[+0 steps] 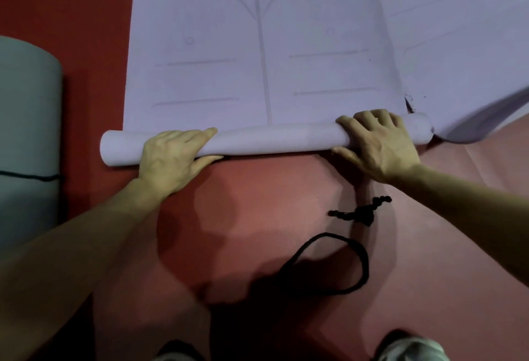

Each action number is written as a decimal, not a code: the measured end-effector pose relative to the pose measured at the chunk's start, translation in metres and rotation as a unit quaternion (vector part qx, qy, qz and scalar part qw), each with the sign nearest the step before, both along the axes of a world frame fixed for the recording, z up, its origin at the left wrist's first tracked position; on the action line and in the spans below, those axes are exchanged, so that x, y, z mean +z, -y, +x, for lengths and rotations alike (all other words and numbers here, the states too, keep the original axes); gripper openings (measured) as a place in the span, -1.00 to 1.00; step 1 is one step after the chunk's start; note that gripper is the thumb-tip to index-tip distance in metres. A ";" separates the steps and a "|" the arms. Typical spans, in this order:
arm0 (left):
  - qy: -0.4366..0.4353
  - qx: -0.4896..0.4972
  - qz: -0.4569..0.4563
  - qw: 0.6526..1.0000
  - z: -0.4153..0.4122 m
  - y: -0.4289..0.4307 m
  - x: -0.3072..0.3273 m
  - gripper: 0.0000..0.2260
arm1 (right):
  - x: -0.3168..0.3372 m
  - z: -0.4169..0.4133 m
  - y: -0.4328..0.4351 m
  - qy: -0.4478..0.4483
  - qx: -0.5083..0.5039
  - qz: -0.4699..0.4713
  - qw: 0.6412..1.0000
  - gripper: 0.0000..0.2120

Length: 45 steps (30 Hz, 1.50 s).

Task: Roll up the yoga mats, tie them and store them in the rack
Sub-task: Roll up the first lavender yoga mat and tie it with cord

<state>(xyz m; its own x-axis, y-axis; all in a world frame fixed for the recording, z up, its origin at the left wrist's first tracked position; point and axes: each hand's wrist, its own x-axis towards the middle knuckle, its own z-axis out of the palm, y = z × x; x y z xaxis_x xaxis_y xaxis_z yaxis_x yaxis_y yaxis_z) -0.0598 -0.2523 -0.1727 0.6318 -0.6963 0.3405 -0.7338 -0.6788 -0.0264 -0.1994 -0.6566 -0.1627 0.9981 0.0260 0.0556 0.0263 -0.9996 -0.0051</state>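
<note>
A lilac yoga mat [257, 45] with printed lines lies flat on the red floor, and its near end is wound into a thin roll [272, 140]. My left hand [171, 157] grips the roll towards its left end, fingers over the top and thumb under the front. My right hand [375, 143] grips it near the right end the same way. A black cord [355, 260] lies loose on the floor just in front of the roll, to the right, with a knotted end [363, 213].
A second lilac mat [472, 31] lies flat at the right, its edge overlapping beside the roll. A grey-green rolled mat [25, 131] tied with a dark cord lies at the left edge. Red floor [257, 203] spreads between me and the roll.
</note>
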 end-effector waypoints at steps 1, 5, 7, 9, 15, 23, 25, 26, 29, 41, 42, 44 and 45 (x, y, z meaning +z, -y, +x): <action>0.000 0.003 0.000 1.000 -0.005 -0.001 0.001 -0.55 | 0.002 -0.003 0.000 -0.007 0.002 -0.001 1.000 -0.36; -0.012 -0.004 -0.016 1.000 -0.044 -0.010 0.001 -0.53 | 0.007 -0.045 -0.003 -0.007 0.020 0.015 1.000 -0.36; -0.024 -0.010 -0.027 0.999 -0.066 -0.015 0.000 -0.53 | 0.005 -0.071 -0.006 -0.002 0.015 0.018 1.000 -0.37; -0.038 -0.013 -0.037 0.998 -0.077 -0.017 0.000 -0.53 | 0.002 -0.084 -0.009 -0.002 0.002 0.018 1.000 -0.36; -0.114 -0.033 0.039 0.992 -0.061 -0.014 0.010 -0.38 | 0.007 -0.068 -0.004 -0.018 0.029 0.019 0.999 -0.36; -0.164 -0.069 0.107 0.978 -0.029 -0.006 0.012 -0.39 | 0.003 -0.078 -0.029 0.010 -0.064 0.024 0.998 -0.35; -0.163 -0.076 0.106 0.978 -0.023 -0.003 0.015 -0.39 | 0.004 -0.067 -0.026 -0.011 -0.063 0.019 0.998 -0.28; -0.156 -0.080 0.104 0.979 -0.020 -0.001 0.017 -0.40 | 0.005 -0.060 -0.023 -0.015 -0.062 0.015 0.998 -0.26; -0.146 -0.058 0.038 0.987 -0.017 0.006 0.021 -0.47 | 0.007 -0.037 -0.015 -0.029 -0.052 0.011 0.998 -0.27; -0.024 -0.029 -0.128 0.991 -0.041 0.013 -0.013 -0.78 | -0.004 -0.037 -0.030 0.073 -0.116 0.037 0.990 -0.47; -0.032 -0.036 -0.129 0.990 -0.038 0.013 -0.011 -0.78 | -0.006 -0.041 -0.035 0.078 -0.128 0.041 0.988 -0.50; -0.046 -0.030 -0.135 0.989 -0.035 0.014 -0.008 -0.79 | -0.008 -0.046 -0.039 0.068 -0.127 0.053 0.988 -0.46; -0.051 -0.021 -0.137 0.989 -0.035 0.015 -0.007 -0.79 | -0.008 -0.049 -0.037 0.055 -0.115 0.055 0.990 -0.40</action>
<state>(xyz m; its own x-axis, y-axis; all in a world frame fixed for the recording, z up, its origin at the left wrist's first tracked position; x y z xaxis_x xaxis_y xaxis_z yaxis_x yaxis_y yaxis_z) -0.0945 -0.2675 -0.1797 0.6450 -0.6129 0.4564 -0.7509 -0.6192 0.2297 -0.2482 -0.6193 -0.1705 0.9647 -0.2139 0.1535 -0.1960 -0.9728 -0.1238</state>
